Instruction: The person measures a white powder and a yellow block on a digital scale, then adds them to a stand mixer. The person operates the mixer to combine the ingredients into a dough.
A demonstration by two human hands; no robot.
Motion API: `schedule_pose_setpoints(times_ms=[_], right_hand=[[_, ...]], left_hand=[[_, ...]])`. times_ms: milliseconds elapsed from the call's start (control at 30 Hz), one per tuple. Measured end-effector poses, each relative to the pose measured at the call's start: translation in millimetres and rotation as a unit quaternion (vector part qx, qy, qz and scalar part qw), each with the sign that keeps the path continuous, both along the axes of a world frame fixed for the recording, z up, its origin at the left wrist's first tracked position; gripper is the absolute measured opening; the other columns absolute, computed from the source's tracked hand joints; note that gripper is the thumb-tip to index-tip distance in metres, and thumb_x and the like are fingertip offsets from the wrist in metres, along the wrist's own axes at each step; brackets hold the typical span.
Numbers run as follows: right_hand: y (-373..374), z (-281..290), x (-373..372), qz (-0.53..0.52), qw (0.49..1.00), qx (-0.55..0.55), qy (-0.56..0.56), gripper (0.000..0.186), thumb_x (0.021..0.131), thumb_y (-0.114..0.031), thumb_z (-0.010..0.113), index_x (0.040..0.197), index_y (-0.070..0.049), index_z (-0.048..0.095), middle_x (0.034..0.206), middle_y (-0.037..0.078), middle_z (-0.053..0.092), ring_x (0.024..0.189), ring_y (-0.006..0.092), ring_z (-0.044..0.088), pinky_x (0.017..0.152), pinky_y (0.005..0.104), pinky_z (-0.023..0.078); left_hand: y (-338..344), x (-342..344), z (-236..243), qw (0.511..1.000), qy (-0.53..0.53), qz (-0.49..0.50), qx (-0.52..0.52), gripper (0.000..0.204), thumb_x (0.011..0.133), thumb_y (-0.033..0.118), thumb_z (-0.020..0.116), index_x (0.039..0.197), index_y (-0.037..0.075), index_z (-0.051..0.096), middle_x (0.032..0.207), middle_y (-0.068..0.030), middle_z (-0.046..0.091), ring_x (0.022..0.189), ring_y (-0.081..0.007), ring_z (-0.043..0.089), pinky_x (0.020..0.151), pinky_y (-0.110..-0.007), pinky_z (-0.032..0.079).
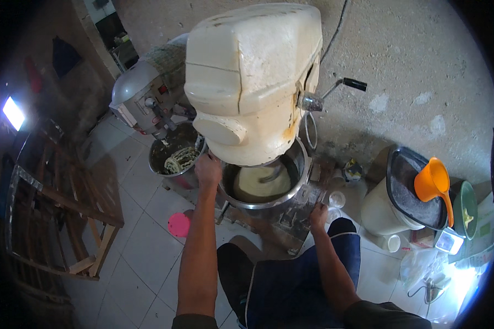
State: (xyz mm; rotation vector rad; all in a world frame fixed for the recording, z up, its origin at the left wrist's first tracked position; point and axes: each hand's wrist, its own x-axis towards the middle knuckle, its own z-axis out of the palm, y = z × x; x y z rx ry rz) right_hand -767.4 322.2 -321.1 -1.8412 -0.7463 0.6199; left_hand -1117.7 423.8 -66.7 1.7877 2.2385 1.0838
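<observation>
A large cream-coloured stand mixer [252,71] stands before me, with a steel mixing bowl [303,164] beneath its head. Pale, smooth dough or batter [260,186] lies in the bowl, and a curved metal beater [271,174] dips into it. My left hand [207,169] is at the bowl's left rim, its fingers curled closed there. Lower on the right, my right hand [318,215] is closed beside the mixer's base; its fingers are partly hidden, and what they hold does not show.
A second mixer [140,93] with a dough-smeared bowl [158,164] stands at left. A wooden frame [49,192] is further left, a pink round object [179,225] on the tiles. At right, an orange jug [433,178] rests on a black tray [395,164] over a white bucket [374,205].
</observation>
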Motion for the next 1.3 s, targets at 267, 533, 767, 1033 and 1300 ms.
schedule_pose_setpoints(times_ms=[267,533,767,1033,1300], right_hand=[[-36.7,-59.1,-33.7,0.181,0.974,-0.083,-0.103,0.025,0.082,-0.002,0.057,0.106,0.004,0.053,0.089,0.018,0.064,0.078,0.0312,0.063,0.072,0.0424,0.051],[33.1,193.2,28.0,-0.025,0.943,0.326,-0.069,0.010,0.092,-0.011,0.057,0.094,-0.001,0.057,0.072,0.000,0.048,0.067,0.0113,0.043,0.060,0.0296,0.038],[79.0,430.7,-23.1,0.217,0.905,0.365,-0.032,0.051,0.100,-0.040,0.040,0.134,-0.004,0.050,0.133,0.014,0.053,0.126,0.0240,0.045,0.102,0.0374,0.037],[80.7,443.0,-57.8,0.254,0.879,0.387,0.117,0.056,0.100,-0.035,0.037,0.140,0.003,0.041,0.142,0.019,0.043,0.133,0.0271,0.039,0.113,0.0379,0.025],[87.2,435.3,-69.5,0.183,0.825,0.485,-0.226,0.043,0.095,-0.011,0.033,0.133,0.005,0.047,0.131,0.025,0.048,0.124,0.0318,0.047,0.104,0.0403,0.036]], left_hand=[[-19.4,10.2,18.1,0.999,-0.041,0.020,-0.001,0.038,0.087,0.032,0.056,0.103,0.000,0.067,0.099,-0.0272,0.065,0.096,-0.0463,0.060,0.083,-0.052,0.047],[-14.6,6.4,17.7,0.999,0.000,0.005,-0.041,0.033,0.087,0.026,0.056,0.106,0.000,0.064,0.101,-0.0274,0.064,0.095,-0.0476,0.060,0.083,-0.052,0.047],[-12.1,15.4,24.3,0.995,-0.064,0.045,-0.060,0.044,0.095,0.034,0.045,0.093,-0.003,0.069,0.094,-0.0300,0.065,0.093,-0.0486,0.060,0.085,-0.055,0.046],[-10.5,5.2,11.8,0.996,-0.063,0.025,-0.055,0.046,0.097,0.033,0.042,0.091,-0.004,0.068,0.094,-0.0311,0.064,0.095,-0.0482,0.060,0.087,-0.055,0.045],[-18.7,9.3,18.8,0.996,-0.081,0.030,-0.023,0.042,0.096,0.031,0.045,0.092,-0.003,0.068,0.094,-0.0309,0.064,0.095,-0.0483,0.060,0.086,-0.054,0.045]])
